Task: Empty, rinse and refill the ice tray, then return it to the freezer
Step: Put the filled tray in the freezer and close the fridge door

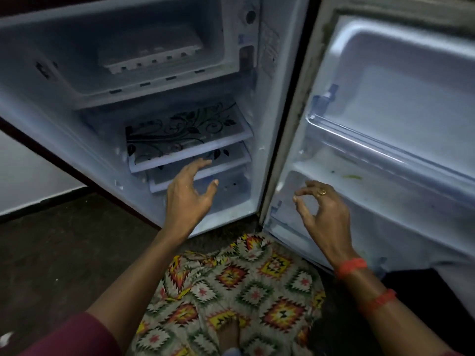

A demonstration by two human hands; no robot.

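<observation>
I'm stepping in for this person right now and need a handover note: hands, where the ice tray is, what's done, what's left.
Left hand: open, empty, hovering in front of the shelves.
Right hand: open, fingers loosely curled, empty, by the fridge door, which stands open.
Ice tray: lying in the freezer compartment at the top; no grip on it.
Done: too blurred to tell whether the tray is refilled or untouched.
Left: check the tray. If untouched, do the whole job; if refilled, probably just shut the door.
</observation>
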